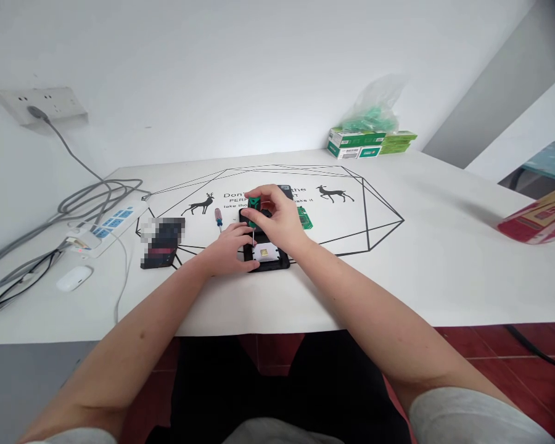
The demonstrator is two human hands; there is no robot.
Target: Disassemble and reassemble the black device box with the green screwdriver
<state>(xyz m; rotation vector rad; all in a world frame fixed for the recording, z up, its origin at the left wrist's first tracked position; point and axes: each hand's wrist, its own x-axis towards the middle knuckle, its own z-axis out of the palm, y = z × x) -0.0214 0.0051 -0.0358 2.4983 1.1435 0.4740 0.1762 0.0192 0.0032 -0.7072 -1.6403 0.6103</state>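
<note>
In the middle of the table lies a black device casing (284, 264) with a white panel (274, 251) and a small gold square inside. My left hand (229, 250) grips the casing's left side, thumb along its near edge. Above the casing, my right hand (280, 216) is closed on a screwdriver (254, 202) with a green and black handle. Its thin shaft points nearly straight down to the casing's left side; the tip is hard to make out. Just behind the right hand sits a green circuit board (305, 217), and a black part (284, 190) is partly hidden there.
A second, smaller screwdriver (219, 217) lies left of the casing. Farther left are a dark phone (161, 246), a power strip (118, 222) with cables, a white earbud case (74, 279) and glasses (23, 280). Green-white boxes (356, 143) stand at the back; a red package (539, 219) is right.
</note>
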